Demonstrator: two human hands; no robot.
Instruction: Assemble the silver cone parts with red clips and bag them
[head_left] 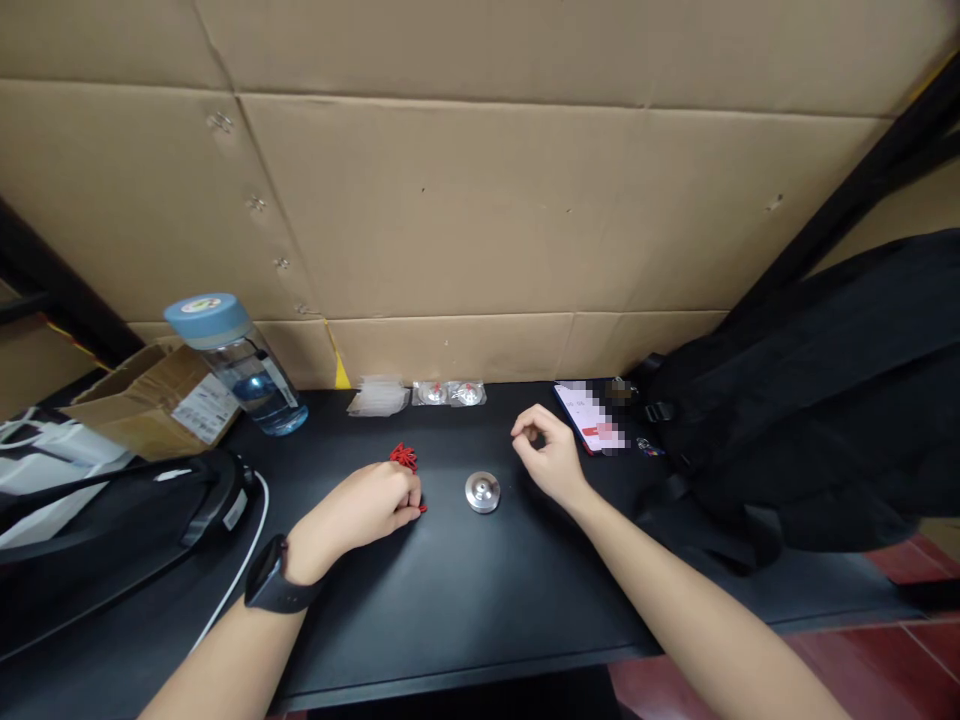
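My left hand (379, 503), with a dark watch on its wrist, is closed in a pinch. A bit of red cord (423, 509) shows at its fingertips. Just beyond the knuckles lies a small heap of red cords (403, 457) on the black table. Between my hands rests a round silver metal disc (482, 492) with a raised dome in its middle; neither hand touches it. My right hand (551, 458) is held to the right of the disc, thumb and forefinger curled together. Whatever may be between those fingertips is too small to tell.
Along the back lie clear plastic bags (379, 396) and two packets with silver discs (448, 393). A phone (589, 415) and black backpack (810, 400) are at right. Left stand a water bottle (259, 385), a cardboard box (154, 400) and a black bag (150, 530); a white cable (240, 565) runs nearby.
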